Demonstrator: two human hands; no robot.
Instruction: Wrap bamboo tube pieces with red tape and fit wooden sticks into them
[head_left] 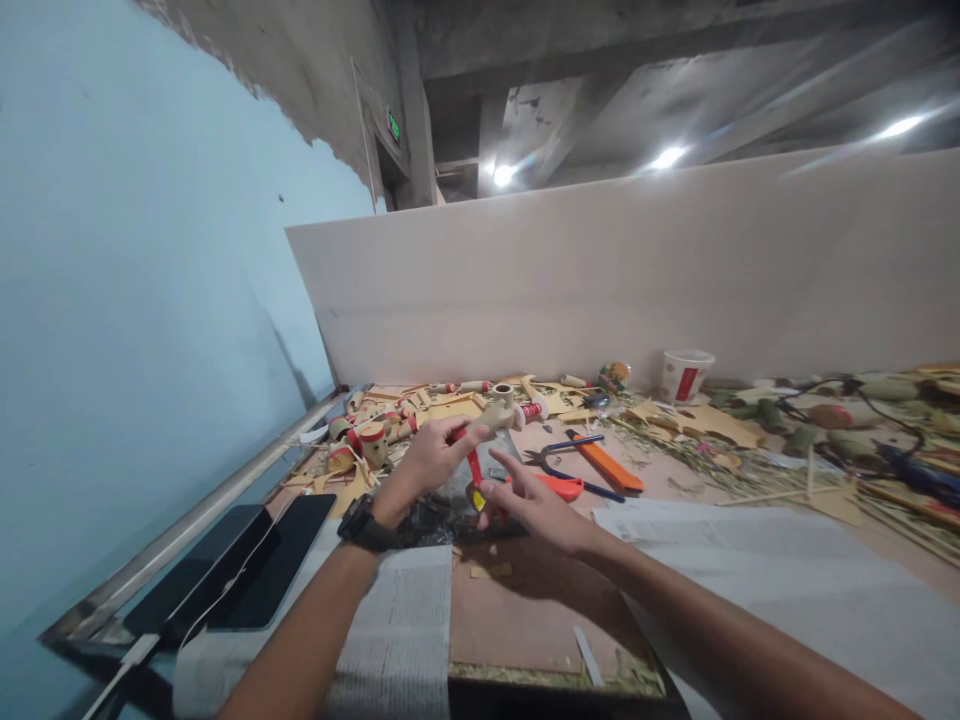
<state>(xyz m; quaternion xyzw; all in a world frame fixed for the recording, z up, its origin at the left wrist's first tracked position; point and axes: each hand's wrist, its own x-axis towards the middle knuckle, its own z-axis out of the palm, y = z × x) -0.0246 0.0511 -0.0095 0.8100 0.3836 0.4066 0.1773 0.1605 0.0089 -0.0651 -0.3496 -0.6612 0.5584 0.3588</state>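
Near the middle of the table, my left hand [436, 455] has its fingers wrapped round a pale bamboo piece [496, 412] that points up and to the right. A red strip [475, 468] hangs from it between my two hands. My right hand [536, 510] is at the lower end of the strip, index finger stretched out, thumb and other fingers bent near a small yellow part [478, 499]. Just right of the hands lie a red-orange tool [559, 487], blue-handled pliers [574, 470] and an orange cutter [609, 462]. A spool with red thread [531, 410] stands behind.
Bamboo pieces with red bands [373, 443] crowd the left back. A paper cup [686, 375] stands by the white partition [600, 280]. Shavings and bamboo scraps cover the right. Newspaper [750, 570] lies at the right front, dark tablets [281, 560] at the left edge.
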